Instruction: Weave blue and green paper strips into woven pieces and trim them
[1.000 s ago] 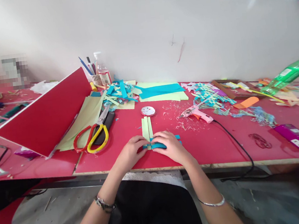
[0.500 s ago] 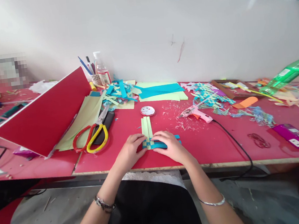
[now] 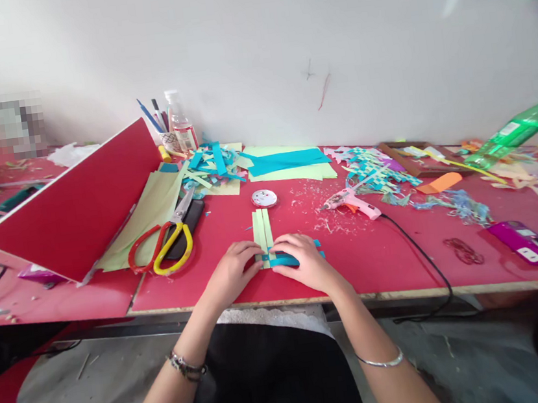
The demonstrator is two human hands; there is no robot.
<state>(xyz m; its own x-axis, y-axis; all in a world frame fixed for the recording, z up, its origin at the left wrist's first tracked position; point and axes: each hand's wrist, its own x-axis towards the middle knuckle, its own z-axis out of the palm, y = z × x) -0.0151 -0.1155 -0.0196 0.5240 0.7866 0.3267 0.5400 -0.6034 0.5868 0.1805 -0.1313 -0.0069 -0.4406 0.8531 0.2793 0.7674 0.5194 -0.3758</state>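
The right hand (image 3: 306, 261), half curled, pinches blue paper strips (image 3: 283, 261); the left hand (image 3: 235, 272) is similarly bent — whether it grips, I can't tell. Between the hands, pale green paper strips (image 3: 267, 226) cross the blue.

pass: between scissors (image 3: 168, 241) and left hand (image 3: 231, 273) | block: glue gun (image 3: 360, 205), probably lid (image 3: 265, 198)

Paper strips (image 3: 261, 232) are lying near the front edge of the counter (image 3: 163, 299), a dish (image 3: 265, 204) sitting just behind them. Scissors (image 3: 180, 225) are resting to the left, a glue gun (image 3: 360, 204) to the right; behind the dish, paper sheets (image 3: 288, 161) are lying before the wall (image 3: 252, 66).
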